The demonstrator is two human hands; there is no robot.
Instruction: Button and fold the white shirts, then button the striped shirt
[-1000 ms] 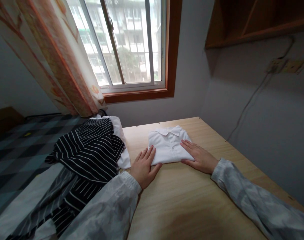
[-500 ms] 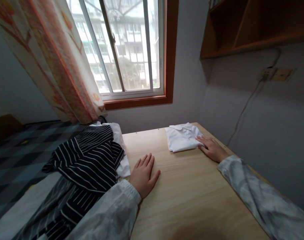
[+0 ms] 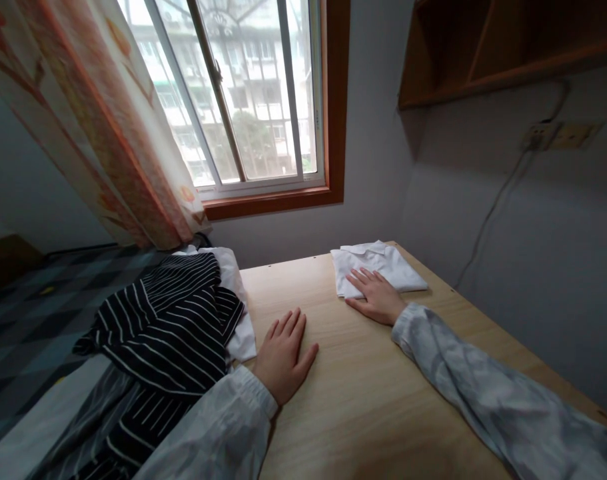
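Observation:
A folded white shirt point(image 3: 403, 272), its collar showing at the top, lies near the far right corner of the wooden table point(image 3: 353, 387). My right hand point(image 3: 378, 295) rests on the shirt's near edge, palm down with the fingers stretched out. Flat on the bare wood lies my left hand point(image 3: 286, 357), fingers extended and thumb apart, holding nothing. Just left of it is a heap of clothes, with a black garment with white stripes point(image 3: 168, 327) on top and a white garment point(image 3: 243, 337) partly under it.
A bed with a dark checked cover point(image 3: 23, 313) adjoins the table on the left. Behind stand a window point(image 3: 253, 120) and a flowered curtain point(image 3: 108, 133). On the right wall hang a wooden shelf point(image 3: 448, 87) and a socket point(image 3: 538, 137) with a dangling cord.
My right hand has moved left across the shirt, from its right edge to its near middle, uncovering the right corner. The left hand stays in place. The view has shifted slightly.

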